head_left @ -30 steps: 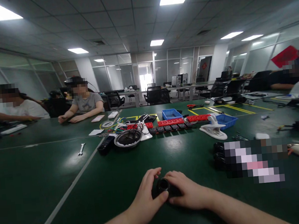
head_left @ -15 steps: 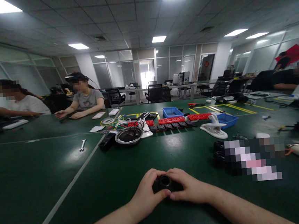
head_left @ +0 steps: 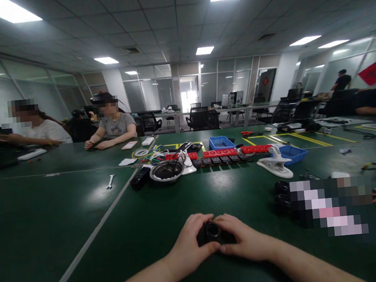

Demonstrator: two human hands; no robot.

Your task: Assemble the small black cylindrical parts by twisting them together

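Between my two hands sits a small black part with a round opening on top (head_left: 213,230), close to the near side of the green table (head_left: 143,232). My left hand (head_left: 194,239) is curled around its left side, thumb in front and fingers behind. From the right, my right hand (head_left: 240,237) closes around the same part, with its thumb tip near the left thumb. The fingers cover much of the part, so its exact kind does not show.
Ahead lie a round metal dish (head_left: 166,172), a black handheld device (head_left: 140,177), red socket strips (head_left: 220,153), blue trays (head_left: 221,142), and a white clamp base (head_left: 276,166). A wrench (head_left: 110,181) rests at left. Black rounded objects (head_left: 282,196) lie right. Two people sit across the table.
The whole view has shifted slightly, so things appear a little further right. My hands keep the same hold on the black part.
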